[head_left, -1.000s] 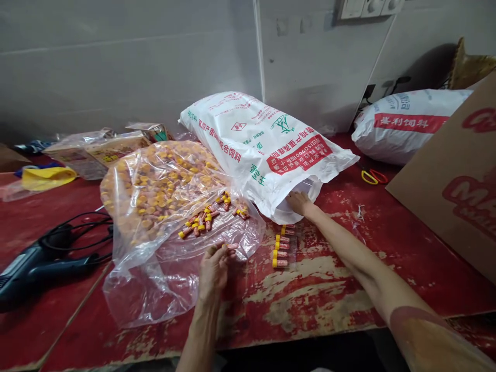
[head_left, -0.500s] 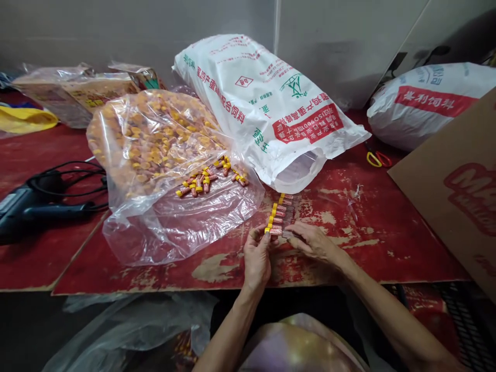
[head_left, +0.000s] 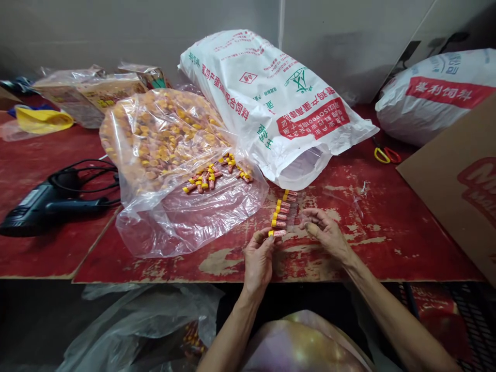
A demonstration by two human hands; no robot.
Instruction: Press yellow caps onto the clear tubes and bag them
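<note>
My left hand point(head_left: 259, 258) pinches a small vial point(head_left: 278, 233) by its yellow cap; red and white bits show inside. Just beyond, several similar vials point(head_left: 281, 217) lie in a row on the red tabletop, caps to the left, with clear plastic at their right ends. My right hand point(head_left: 327, 235) is to the right of the row, fingers curled and thumb against them on what looks like a piece of clear plastic point(head_left: 303, 222), faint and partly hidden. A big clear bag point(head_left: 166, 139) full of yellow-capped vials lies to the left, with loose vials point(head_left: 205, 178) at its mouth.
A white printed sack point(head_left: 267, 103) lies behind the row, its open end facing me. Scissors point(head_left: 386, 155) and a cardboard box point(head_left: 453, 175) are at the right, with another sack point(head_left: 434, 98) behind. A heat gun point(head_left: 50, 201) with its cord lies at the left.
The vial in my left hand now stands apart from the row. My right hand has moved away to the right, off the vials. The view has shifted slightly.
</note>
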